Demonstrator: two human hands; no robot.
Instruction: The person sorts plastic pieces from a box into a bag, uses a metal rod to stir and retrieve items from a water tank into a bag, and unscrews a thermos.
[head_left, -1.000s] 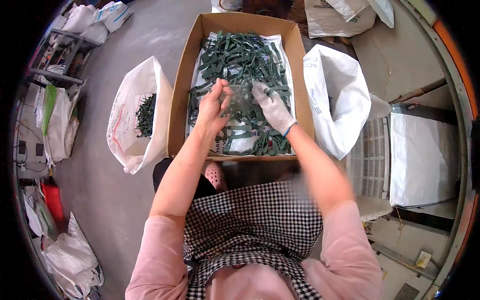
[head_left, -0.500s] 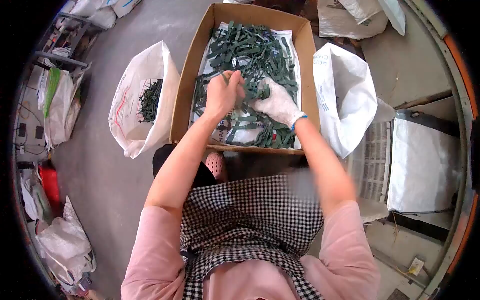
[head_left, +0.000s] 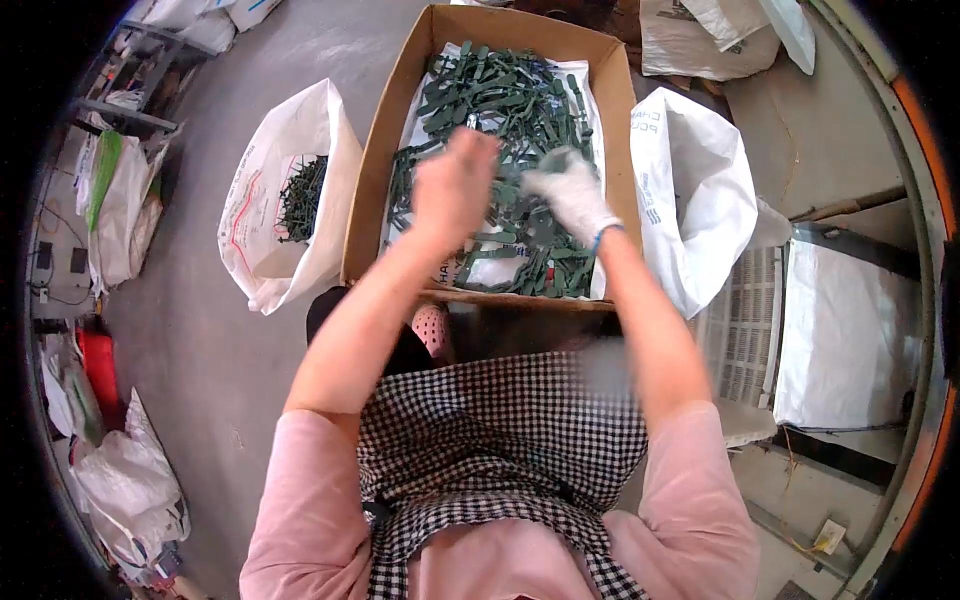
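Observation:
A large cardboard box point(head_left: 618, 150) in front of me is lined with white sheeting, and dark green flat plastic strips point(head_left: 500, 85) lie heaped across it. Over the middle of the heap is my left hand point(head_left: 455, 190), bare and blurred, with its fingers curled closed; what they hold is hidden. To its right my right hand point(head_left: 575, 198), in a white knitted glove with a blue cuff, is closed around some green plastic strips point(head_left: 562, 160), smeared by motion. The two hands are apart.
Left of the box stands an open white sack point(head_left: 250, 200) with thin dark green pieces point(head_left: 300, 200) inside. Another open white sack point(head_left: 690, 200) stands against the right side. More sacks point(head_left: 125, 480) lie along the left edge, and a white panel point(head_left: 845, 330) is at right.
My left hand has risen slightly and turned, and is now blurred. My right hand has shifted a little to the right, with green strips at its fingers.

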